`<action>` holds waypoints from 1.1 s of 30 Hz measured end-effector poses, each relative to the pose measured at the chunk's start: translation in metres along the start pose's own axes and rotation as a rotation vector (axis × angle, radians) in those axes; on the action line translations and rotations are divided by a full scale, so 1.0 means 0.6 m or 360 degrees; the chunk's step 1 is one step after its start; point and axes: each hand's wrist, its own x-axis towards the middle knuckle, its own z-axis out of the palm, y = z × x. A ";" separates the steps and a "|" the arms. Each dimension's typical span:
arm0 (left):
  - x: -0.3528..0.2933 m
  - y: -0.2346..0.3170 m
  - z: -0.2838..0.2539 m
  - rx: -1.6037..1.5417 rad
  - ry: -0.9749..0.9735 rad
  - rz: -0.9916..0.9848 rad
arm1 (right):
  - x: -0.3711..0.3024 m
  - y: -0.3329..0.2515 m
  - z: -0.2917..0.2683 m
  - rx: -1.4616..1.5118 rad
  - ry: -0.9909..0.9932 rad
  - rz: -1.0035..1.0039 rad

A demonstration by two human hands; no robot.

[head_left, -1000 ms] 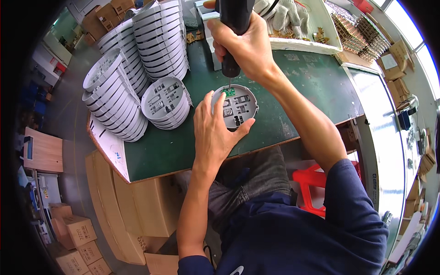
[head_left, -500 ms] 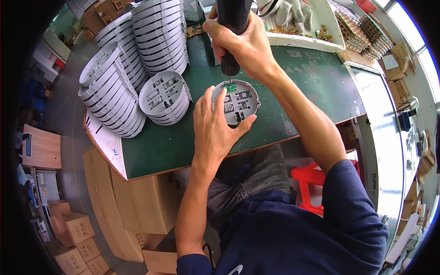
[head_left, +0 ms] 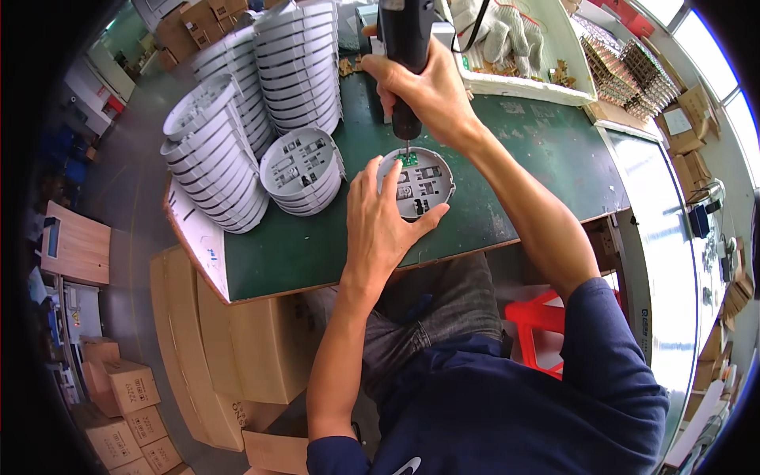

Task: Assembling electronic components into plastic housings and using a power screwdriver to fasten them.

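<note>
A round, shallow grey plastic housing lies on the green table, its inside with slots and small black parts facing up. My left hand holds it by the rim, with fingers over the left side and the thumb at the near right edge. A small green circuit board sits inside at the far edge. Above it, my right hand is wrapped round a black electric screwdriver, held upright. Its thin bit reaches down to the board; whether a screw is under it is too small to tell.
Tall stacks of grey housings stand at the back left, with a shorter stack left of my left hand. A white tray with gloves is at the back right. Beyond it sit piled metal parts. A red stool stands below the table.
The view has shifted slightly, so the stacks and table appear farther right. Both hands keep their grips, and the screwdriver bit stays at the circuit board.
</note>
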 end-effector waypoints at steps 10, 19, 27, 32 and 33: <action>-0.016 0.031 -0.032 -0.0276 0.0259 0.0153 | -0.106 0.005 -0.084 -0.0414 -0.0150 0.0439; 0.080 0.003 -0.198 0.0282 -0.0063 0.0239 | -0.350 -0.056 -0.446 -0.1902 0.0967 0.0194; 0.197 -0.091 -0.247 0.0468 -0.1244 -0.0197 | -0.585 -0.097 -0.746 -0.2894 0.0502 0.1493; 0.189 -0.112 -0.246 0.0585 -0.1198 -0.0292 | -0.307 -0.059 -0.414 -0.1502 0.0521 0.0759; 0.184 -0.105 -0.246 0.0570 -0.1131 -0.0297 | -0.265 -0.057 -0.335 -0.1354 0.0300 0.0720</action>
